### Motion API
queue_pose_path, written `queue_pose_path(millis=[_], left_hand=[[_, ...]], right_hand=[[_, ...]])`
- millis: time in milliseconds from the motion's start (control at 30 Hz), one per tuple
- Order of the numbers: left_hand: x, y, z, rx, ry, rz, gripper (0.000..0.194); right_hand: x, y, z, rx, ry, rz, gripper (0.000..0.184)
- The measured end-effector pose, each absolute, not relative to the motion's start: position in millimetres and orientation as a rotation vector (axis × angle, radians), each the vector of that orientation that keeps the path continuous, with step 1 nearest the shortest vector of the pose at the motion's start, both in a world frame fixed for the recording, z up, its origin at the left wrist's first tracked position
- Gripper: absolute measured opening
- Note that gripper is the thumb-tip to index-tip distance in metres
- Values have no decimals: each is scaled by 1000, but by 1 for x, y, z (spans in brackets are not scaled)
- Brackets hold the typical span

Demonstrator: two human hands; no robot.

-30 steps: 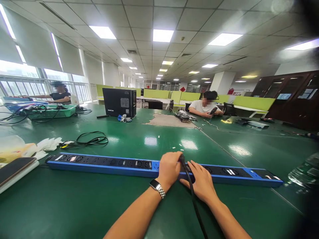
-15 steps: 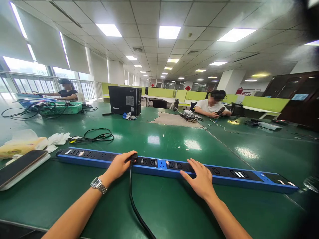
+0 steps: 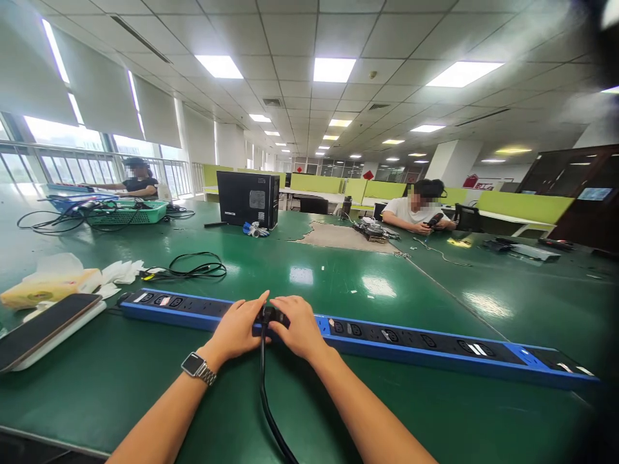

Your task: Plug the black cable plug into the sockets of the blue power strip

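A long blue power strip [image 3: 401, 340] with black sockets lies across the green table. A black plug [image 3: 265, 314] sits on its socket face, left of the middle, with its black cable [image 3: 267, 406] running down toward me. How far the plug is in is hidden. On the plug's left, my left hand [image 3: 238, 327] closes across the strip, thumb low at the near side and fingers over the top. Close on the plug's right, my right hand [image 3: 298, 325] spans the strip, fingers over the far edge and thumb on the near side, by the plug.
Left of the strip lie a phone-like slab [image 3: 53, 322], a tissue pack [image 3: 58, 287] and a coiled black cable [image 3: 193, 265]. Farther back stand a black computer case [image 3: 248, 200] and a green basket [image 3: 140, 212]. Another person [image 3: 418, 209] sits across the table.
My left hand carried the plug left along the strip to another socket. My right hand then moved left from farther along the strip to beside the plug. The view shifted slightly.
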State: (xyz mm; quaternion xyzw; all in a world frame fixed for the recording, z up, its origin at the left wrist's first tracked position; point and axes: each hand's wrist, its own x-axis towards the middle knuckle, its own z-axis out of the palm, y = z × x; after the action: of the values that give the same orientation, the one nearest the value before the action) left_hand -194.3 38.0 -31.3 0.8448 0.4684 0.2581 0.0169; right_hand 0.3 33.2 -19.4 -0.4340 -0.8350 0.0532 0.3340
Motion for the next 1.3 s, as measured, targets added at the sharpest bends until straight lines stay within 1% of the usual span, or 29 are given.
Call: queue_pose_path(millis=[33, 67, 133, 167, 267, 300, 400, 500, 600, 700, 867, 1067, 1133, 1200, 1300], left_hand=[[-194, 38, -32, 2629, 1494, 789, 90], [-193, 38, -33, 2629, 1524, 779, 90], [-193, 38, -34, 2629, 1559, 765, 86], [-193, 39, -35, 2631, 1566, 765, 85], [-193, 39, -35, 2638, 1562, 768, 85], [-193, 39, -35, 2640, 1560, 765, 86], [-193, 40, -33, 2624, 1578, 731, 92], [-192, 40, -31, 2586, 1599, 705, 96], [-191, 39, -31, 2561, 1604, 711, 97], [-191, 39, -31, 2553, 1611, 715, 96], [-189, 38, -30, 2566, 1591, 767, 89], [-171, 37, -29, 2574, 1464, 849, 67], [-158, 36, -28, 2575, 1382, 902, 64], [-141, 35, -26, 2576, 1283, 938, 61], [-108, 33, -25, 2582, 1129, 957, 53]], right_hand=[[-1, 35, -20, -1071, -2234, 146, 50], [-3, 36, -22, -1012, -2280, 132, 54], [-6, 39, -25, -948, -2319, 54, 59], [-8, 41, -25, -941, -2313, 8, 56], [-15, 48, -20, -938, -2270, -60, 33], [-14, 49, -16, -942, -2246, -68, 29], [1, 47, 0, -949, -2066, -135, 31], [40, 40, 5, -936, -1909, -198, 32], [82, 31, -9, -1017, -1968, -116, 28], [104, 25, -28, -1089, -2031, -15, 27], [99, 25, -33, -1117, -2059, -27, 27], [93, 22, -32, -1234, -2048, -77, 28], [91, 18, -35, -1283, -2040, -122, 28], [92, 14, -39, -1293, -2060, -161, 35], [99, 7, -46, -1293, -2057, -205, 61]])
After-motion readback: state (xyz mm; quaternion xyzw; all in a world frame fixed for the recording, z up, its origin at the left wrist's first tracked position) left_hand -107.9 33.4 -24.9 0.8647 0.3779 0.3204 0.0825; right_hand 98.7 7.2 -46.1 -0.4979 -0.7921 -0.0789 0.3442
